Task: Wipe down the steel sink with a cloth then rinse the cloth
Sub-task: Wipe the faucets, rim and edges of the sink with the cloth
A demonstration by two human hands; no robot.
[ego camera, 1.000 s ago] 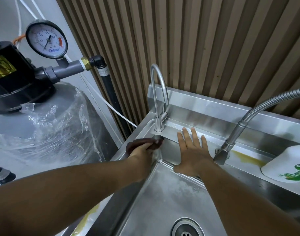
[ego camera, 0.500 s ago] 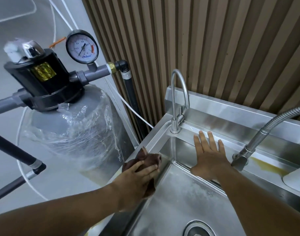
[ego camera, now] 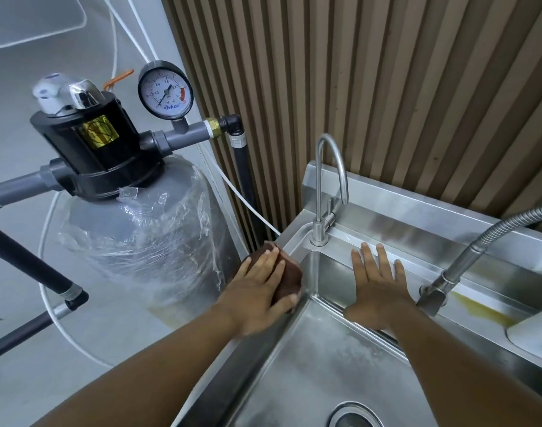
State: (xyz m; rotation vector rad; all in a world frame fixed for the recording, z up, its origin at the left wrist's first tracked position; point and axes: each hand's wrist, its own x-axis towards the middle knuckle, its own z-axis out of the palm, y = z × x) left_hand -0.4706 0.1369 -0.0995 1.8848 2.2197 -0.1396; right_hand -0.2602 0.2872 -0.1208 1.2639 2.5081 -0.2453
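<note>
Vertical wooden slats (ego camera: 386, 87) fill the upper right of the frame as a wall behind a steel sink (ego camera: 319, 371), which occupies the lower right. Its basin looks wet and streaky, and a round drain (ego camera: 354, 416) shows at the bottom edge.

Two bare forearms reach in from the bottom of the frame. The left hand (ego camera: 257, 291), near the centre, lies flat with fingers extended and slightly spread, pressing down on a dark brown cloth (ego camera: 286, 272). The cloth sits on the sink's left rim, near the back left corner, and its edges show beyond the fingertips and along the hand's right side. The right hand (ego camera: 376, 288), just right of centre, lies open and palm down with fingers spread on the ledge at the back of the basin; it holds nothing.

A slim curved tap (ego camera: 325, 192) stands on the back ledge between the two hands and a little above them. At the right, a flexible metal hose (ego camera: 485, 238) curves down to a spray head beside the right hand. A yellowish stain (ego camera: 476, 306) marks the ledge near it, and a white container (ego camera: 534, 334) is cut off by the right edge.

On the left of the frame stands a grey tank (ego camera: 134, 235) wrapped in clear plastic, topped by a black valve head (ego camera: 94, 149) and a round pressure gauge (ego camera: 165, 94).
</note>
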